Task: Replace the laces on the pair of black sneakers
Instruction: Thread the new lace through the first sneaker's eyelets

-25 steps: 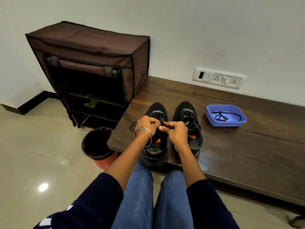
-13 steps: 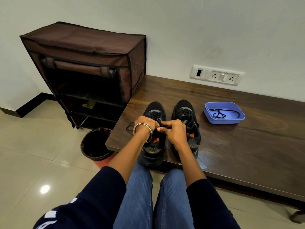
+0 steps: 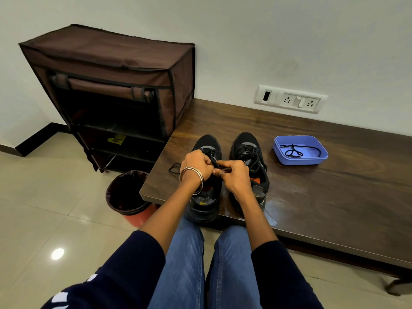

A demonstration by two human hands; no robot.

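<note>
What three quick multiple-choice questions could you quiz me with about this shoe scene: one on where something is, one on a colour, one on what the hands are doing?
1. Where does the blue tray sit?
A. On the floor by the bin
B. On the wooden bench, right of the sneakers
C. Inside the brown shoe rack

2. What colour is the lace in the tray?
A. White
B. Orange
C. Black

3. What are the hands doing?
A. Both pinch a lace over the left sneaker
B. Both lie flat on the bench
C. One lifts the tray

Answers: 1 B, the tray rests on the bench beside the right sneaker. 2 C, a dark black cord lies coiled in it. 3 A, the left hand and right hand meet with curled fingers on a lace above the left sneaker.
</note>
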